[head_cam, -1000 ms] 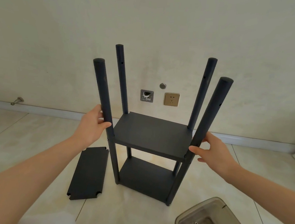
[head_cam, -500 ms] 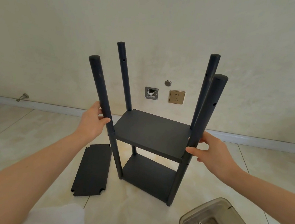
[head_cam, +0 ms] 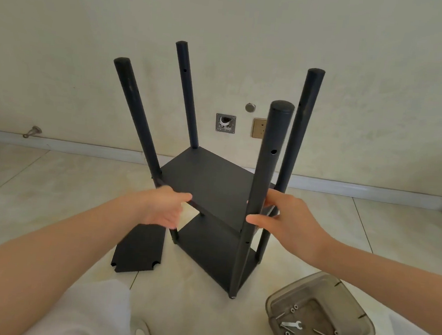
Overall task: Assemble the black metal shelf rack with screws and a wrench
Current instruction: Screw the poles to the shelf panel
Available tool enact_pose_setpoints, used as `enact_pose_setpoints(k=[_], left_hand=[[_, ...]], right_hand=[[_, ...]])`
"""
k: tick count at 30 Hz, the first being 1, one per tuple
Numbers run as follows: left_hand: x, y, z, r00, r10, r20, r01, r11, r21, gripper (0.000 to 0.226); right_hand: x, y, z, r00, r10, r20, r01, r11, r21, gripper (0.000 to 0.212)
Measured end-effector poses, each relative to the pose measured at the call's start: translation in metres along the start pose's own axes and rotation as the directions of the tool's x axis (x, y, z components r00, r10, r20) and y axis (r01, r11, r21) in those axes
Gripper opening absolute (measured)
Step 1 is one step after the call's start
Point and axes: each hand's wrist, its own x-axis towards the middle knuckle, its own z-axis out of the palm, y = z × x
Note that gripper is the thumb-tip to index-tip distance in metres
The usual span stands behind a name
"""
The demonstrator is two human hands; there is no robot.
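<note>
The black shelf rack (head_cam: 213, 182) stands on the floor with two shelves mounted and four posts rising above them. One corner post (head_cam: 269, 155) faces me. My left hand (head_cam: 163, 207) grips the left post at the upper shelf's corner, thumb lying on the shelf. My right hand (head_cam: 290, 221) grips the near corner post just above that shelf, thumb in front and fingers behind. A loose black shelf panel (head_cam: 137, 251) lies flat on the floor left of the rack. A small silver wrench (head_cam: 291, 325) lies in the tray.
A clear grey plastic tray (head_cam: 350, 291) at the lower right holds screws and washers beside the wrench. The wall behind carries a socket (head_cam: 258, 128) and an open metal box (head_cam: 225, 123). My white-clad knee (head_cam: 94, 314) and a shoe (head_cam: 143, 334) are at the bottom.
The rack has turned between my hands, so a corner post now faces me instead of the long side. My left hand has slid down its post to the shelf corner.
</note>
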Motion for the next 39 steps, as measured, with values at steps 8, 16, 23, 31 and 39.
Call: enact_pose_setpoints(k=[8,16,23,31,39], left_hand=[[-0.006,-0.016,0.102,0.996,0.026,0.084,-0.012,0.988,-0.157,0.058],[-0.010,-0.035,0.156,0.984,0.138,-0.113,-0.174,0.592,-0.787,0.028],[0.004,-0.031,0.169,0.939,0.108,-0.326,-0.310,0.674,-0.670,0.024],[0.008,-0.038,0.175,0.899,0.130,-0.419,-0.384,0.694,-0.609,0.032],[0.007,-0.038,0.180,0.891,0.105,-0.442,-0.387,0.685,-0.617,0.037]], right_hand=[[0.001,-0.010,0.002,0.998,-0.034,0.053,0.035,0.999,-0.021,0.022],[0.001,-0.006,-0.001,0.992,-0.083,0.096,0.088,0.995,-0.051,0.024],[0.004,-0.004,-0.002,0.993,-0.070,0.092,0.077,0.994,-0.074,0.032],[0.002,-0.002,-0.002,0.979,-0.117,0.164,0.124,0.992,-0.032,0.026],[-0.006,0.017,-0.010,0.988,-0.019,0.153,0.008,0.997,0.075,0.016]])
